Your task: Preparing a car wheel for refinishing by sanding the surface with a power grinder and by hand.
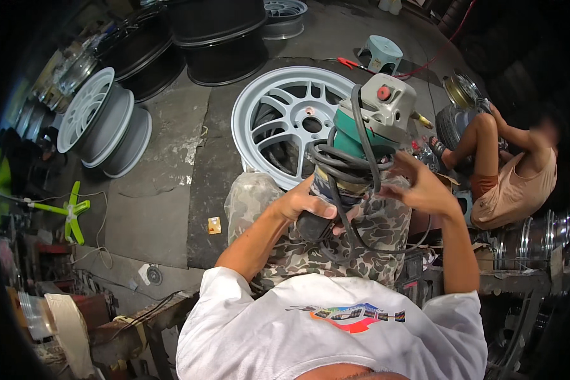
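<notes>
Over my lap is a green and grey angle grinder (pixel 386 117) with a red button on its head, which points up and away. Several loops of black cord (pixel 345 166) are wound round its body, and more cord hangs down in a loose loop. My left hand (pixel 307 208) grips the lower body of the tool, thumb across the front. Beside the wound cord, at the tool's right, is my right hand (pixel 418 183); its fingers are blurred and partly hidden, so any hold on the cord is unclear. Beyond my knees a pale grey wheel rim (pixel 269 85) lies face up.
Pale rims (pixel 101 120) stand at the left, with dark rims (pixel 218 38) stacked at the back. A small light-blue stool (pixel 384 54) is at back right. At right a seated person (pixel 519 158) is beside a tyre (pixel 451 126). A green fan (pixel 73 212) lies left.
</notes>
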`<state>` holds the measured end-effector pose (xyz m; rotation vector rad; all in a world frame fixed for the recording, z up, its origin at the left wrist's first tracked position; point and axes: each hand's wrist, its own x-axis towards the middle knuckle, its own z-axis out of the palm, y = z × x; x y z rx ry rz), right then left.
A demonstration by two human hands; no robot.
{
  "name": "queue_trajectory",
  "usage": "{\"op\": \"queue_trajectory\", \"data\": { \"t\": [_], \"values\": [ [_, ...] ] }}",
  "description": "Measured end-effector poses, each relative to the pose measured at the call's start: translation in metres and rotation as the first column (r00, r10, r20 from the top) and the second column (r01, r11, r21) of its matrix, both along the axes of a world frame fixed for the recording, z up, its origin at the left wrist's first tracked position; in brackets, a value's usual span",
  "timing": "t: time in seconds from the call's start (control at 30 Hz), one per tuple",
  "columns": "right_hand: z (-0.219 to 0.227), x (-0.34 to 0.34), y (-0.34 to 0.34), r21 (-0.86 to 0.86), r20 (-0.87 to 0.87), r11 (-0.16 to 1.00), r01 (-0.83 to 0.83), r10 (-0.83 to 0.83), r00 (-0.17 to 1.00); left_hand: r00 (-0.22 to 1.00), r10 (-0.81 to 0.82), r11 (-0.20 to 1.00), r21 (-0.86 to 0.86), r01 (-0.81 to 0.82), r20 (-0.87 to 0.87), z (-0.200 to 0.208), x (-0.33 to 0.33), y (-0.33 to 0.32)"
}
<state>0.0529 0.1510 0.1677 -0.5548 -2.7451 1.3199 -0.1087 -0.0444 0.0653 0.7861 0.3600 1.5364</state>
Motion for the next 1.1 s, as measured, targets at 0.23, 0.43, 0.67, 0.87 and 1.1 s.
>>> {"op": "queue_trajectory", "data": {
  "t": [0.23,0.43,0.67,0.87,1.1],
  "values": [
    [-0.225,0.001,0.106,0.011,-0.245,0.913,-0.407,0.397,0.884,0.992,-0.125,0.990,0.072,0.125,-0.007,-0.007,-0.003,0.003],
    [-0.118,-0.058,0.056,-0.682,-0.369,0.696,-0.225,-0.063,0.927,0.983,-0.179,0.981,0.070,0.182,-0.043,-0.005,-0.005,-0.011],
    [-0.007,-0.069,0.127,-0.552,-0.358,0.816,-0.173,-0.045,0.932,0.981,-0.149,0.988,0.005,0.151,-0.124,0.008,-0.011,-0.010],
    [0.095,-0.051,0.131,-0.108,-0.409,0.990,-0.089,0.038,0.912,0.864,0.195,0.977,0.167,-0.131,-0.464,-0.006,0.001,0.007],
    [0.136,0.075,0.100,0.019,-0.444,0.943,0.334,-0.291,0.848,0.960,0.171,0.977,-0.090,-0.195,-0.221,0.013,0.001,-0.006]
  ]
}}
